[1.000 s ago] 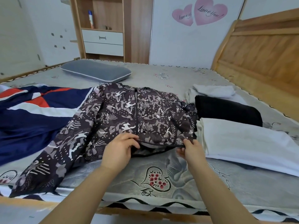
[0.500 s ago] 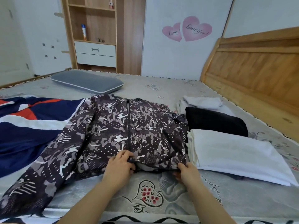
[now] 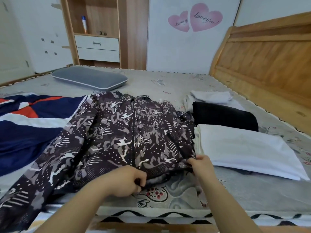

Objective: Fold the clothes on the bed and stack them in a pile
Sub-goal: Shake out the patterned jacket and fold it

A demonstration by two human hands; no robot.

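Two forearms reach in from six o'clock: the left hand and right hand each pinch the near hem of one patterned jacket spread mid-bed. At three o'clock lie three folded garments: white, black, grey.

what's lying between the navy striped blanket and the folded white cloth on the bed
In the head view, the patterned jacket lies spread between the navy blanket and the folded white cloth, with both hands gripping its near hem.

Home bedroom: wooden headboard, pillow, patterned mattress.
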